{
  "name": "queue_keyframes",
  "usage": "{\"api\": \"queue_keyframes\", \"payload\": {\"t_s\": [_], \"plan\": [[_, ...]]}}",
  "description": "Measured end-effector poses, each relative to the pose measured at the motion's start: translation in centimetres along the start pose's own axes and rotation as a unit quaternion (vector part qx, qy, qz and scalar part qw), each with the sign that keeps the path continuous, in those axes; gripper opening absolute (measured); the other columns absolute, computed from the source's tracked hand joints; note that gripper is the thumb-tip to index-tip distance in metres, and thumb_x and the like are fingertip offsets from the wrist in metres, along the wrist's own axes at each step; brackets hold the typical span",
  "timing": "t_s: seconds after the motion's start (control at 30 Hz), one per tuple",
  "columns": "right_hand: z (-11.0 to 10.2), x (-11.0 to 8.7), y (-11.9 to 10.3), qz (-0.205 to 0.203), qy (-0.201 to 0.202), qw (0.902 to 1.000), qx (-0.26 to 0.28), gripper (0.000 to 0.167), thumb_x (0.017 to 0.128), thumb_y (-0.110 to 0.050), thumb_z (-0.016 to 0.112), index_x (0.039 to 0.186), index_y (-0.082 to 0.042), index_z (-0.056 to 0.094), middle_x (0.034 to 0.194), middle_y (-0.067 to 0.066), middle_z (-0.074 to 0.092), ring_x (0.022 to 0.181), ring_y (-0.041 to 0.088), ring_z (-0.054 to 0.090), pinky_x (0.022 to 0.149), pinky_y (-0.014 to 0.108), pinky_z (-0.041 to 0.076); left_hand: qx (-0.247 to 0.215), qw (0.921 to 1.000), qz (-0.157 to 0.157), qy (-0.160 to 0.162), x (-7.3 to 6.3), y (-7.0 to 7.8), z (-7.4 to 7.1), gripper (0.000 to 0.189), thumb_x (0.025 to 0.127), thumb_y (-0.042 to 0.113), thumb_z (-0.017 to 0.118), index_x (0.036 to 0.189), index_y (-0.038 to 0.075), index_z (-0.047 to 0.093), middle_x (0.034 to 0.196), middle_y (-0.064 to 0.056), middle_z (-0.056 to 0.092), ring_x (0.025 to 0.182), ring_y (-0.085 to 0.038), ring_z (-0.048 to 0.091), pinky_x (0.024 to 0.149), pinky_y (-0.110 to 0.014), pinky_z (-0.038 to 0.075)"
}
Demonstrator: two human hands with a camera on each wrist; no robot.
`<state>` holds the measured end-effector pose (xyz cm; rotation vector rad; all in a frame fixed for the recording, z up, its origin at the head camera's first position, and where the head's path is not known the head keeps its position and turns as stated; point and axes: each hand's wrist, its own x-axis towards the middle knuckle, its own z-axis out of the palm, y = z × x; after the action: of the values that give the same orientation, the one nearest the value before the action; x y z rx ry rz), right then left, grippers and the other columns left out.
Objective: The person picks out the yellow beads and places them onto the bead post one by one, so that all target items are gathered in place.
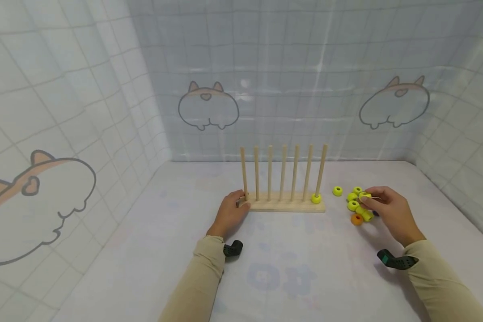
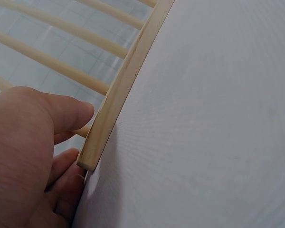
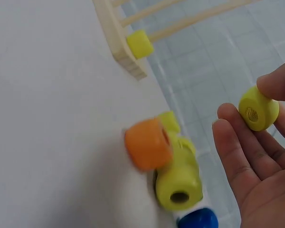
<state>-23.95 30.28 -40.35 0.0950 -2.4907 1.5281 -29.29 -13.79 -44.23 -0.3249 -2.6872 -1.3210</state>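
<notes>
A wooden peg rack (image 1: 285,205) with a row of upright pegs stands on the table. My left hand (image 1: 230,212) holds its left end. In the left wrist view the thumb (image 2: 76,113) lies over the base (image 2: 111,99), with other fingers around the end. One yellow bead (image 1: 315,198) sits low on the rightmost peg. Over on the right, my right hand (image 1: 392,212) pinches another yellow bead (image 3: 259,108) between thumb and fingers, its hole showing. Below that hand are several loose yellow beads (image 1: 353,205), an orange bead (image 1: 357,219) and a blue bead (image 3: 198,219).
A single yellow bead (image 1: 337,191) lies apart, between the rack and the pile. Tiled-pattern walls (image 1: 298,98) enclose the table (image 1: 145,250) at the back and both sides. Black wrist devices (image 1: 396,259) sit at both sleeves.
</notes>
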Motion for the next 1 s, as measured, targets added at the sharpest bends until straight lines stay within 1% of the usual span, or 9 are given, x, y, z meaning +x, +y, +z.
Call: {"api": "queue_keyframes", "payload": {"t_s": [0.17,0.3,0.4,0.53,0.57,0.7,0.8,0.9,1.0], "plan": [[0.9,0.9,-1.0,0.004,-0.007,0.9996,0.028,0.047,0.099,-0.037,0.065,0.127,-0.001,0.054,0.117,0.007,0.062,0.097,0.018,0.07,0.081,0.023,0.057,0.012,0.9999,0.0,0.0,0.1,-0.3,0.2,0.042,0.096,0.017,0.065,0.135,0.003,0.062,0.148,-0.019,0.048,0.139,-0.036,0.042,0.112,-0.047,0.038],[1.6,1.5,-1.6,0.003,-0.011,0.9994,0.033,0.047,0.099,-0.038,0.064,0.127,-0.001,0.055,0.117,0.008,0.062,0.098,0.023,0.069,0.082,0.025,0.058,0.018,0.9998,0.005,0.001,0.1,-0.5,0.2,0.043,0.096,0.017,0.065,0.136,0.002,0.061,0.147,-0.018,0.049,0.139,-0.036,0.042,0.114,-0.048,0.035],[2.0,2.1,-2.0,0.003,-0.008,0.9991,0.041,0.048,0.099,-0.04,0.064,0.128,-0.002,0.054,0.117,0.008,0.062,0.098,0.021,0.07,0.084,0.028,0.058,0.018,0.9998,0.007,0.0,0.2,-0.7,0.3,0.044,0.096,0.017,0.065,0.137,0.002,0.06,0.148,-0.018,0.049,0.139,-0.036,0.041,0.114,-0.047,0.035],[2.6,2.8,-2.4,0.005,-0.007,0.9976,0.069,0.049,0.098,-0.039,0.064,0.129,-0.002,0.054,0.119,0.009,0.063,0.099,0.016,0.07,0.088,0.03,0.057,0.018,0.9998,0.009,0.002,0.3,-0.7,0.1,0.043,0.096,0.017,0.065,0.137,0.002,0.06,0.149,-0.018,0.048,0.139,-0.035,0.041,0.114,-0.047,0.034],[2.8,3.0,-2.5,0.005,-0.008,0.9969,0.078,0.049,0.098,-0.038,0.065,0.129,-0.002,0.054,0.12,0.009,0.063,0.1,0.016,0.07,0.089,0.031,0.056,0.018,0.9998,0.01,0.004,0.3,-0.7,0.1,0.043,0.096,0.017,0.065,0.136,0.002,0.06,0.148,-0.018,0.048,0.139,-0.036,0.041,0.114,-0.047,0.034],[3.0,3.6,-3.0,0.001,-0.017,0.9946,0.103,0.054,0.098,-0.038,0.065,0.135,-0.001,0.053,0.123,0.009,0.062,0.106,0.019,0.068,0.092,0.03,0.055,0.016,0.9998,0.009,0.005,0.2,-0.5,-0.1,0.042,0.096,0.016,0.065,0.135,0.002,0.061,0.148,-0.018,0.049,0.14,-0.036,0.04,0.115,-0.048,0.033],[3.0,3.8,-3.3,-0.005,-0.018,0.9945,0.103,0.057,0.098,-0.038,0.064,0.141,-0.002,0.052,0.122,0.007,0.063,0.106,0.018,0.068,0.09,0.025,0.055,0.018,0.9998,0.01,-0.001,0.2,-0.4,-0.1,0.043,0.096,0.017,0.065,0.136,0.002,0.06,0.148,-0.018,0.048,0.14,-0.036,0.04,0.115,-0.047,0.033],[3.0,4.0,-3.5,-0.01,-0.016,0.9935,0.112,0.056,0.099,-0.037,0.064,0.143,-0.003,0.053,0.121,0.004,0.064,0.105,0.017,0.068,0.089,0.022,0.054,0.024,0.9996,0.012,-0.003,0.2,-0.4,0.1,0.044,0.096,0.017,0.065,0.137,0.002,0.06,0.148,-0.018,0.049,0.14,-0.036,0.04,0.116,-0.048,0.032],[3.1,4.3,-3.8,-0.011,-0.017,0.9921,0.124,0.055,0.098,-0.035,0.065,0.142,-0.003,0.055,0.12,0.002,0.066,0.104,0.015,0.068,0.09,0.023,0.054,0.025,0.9996,0.009,0.002,0.1,-0.4,0.1,0.043,0.096,0.017,0.065,0.136,0.002,0.06,0.148,-0.018,0.049,0.139,-0.036,0.041,0.115,-0.048,0.032]]}}
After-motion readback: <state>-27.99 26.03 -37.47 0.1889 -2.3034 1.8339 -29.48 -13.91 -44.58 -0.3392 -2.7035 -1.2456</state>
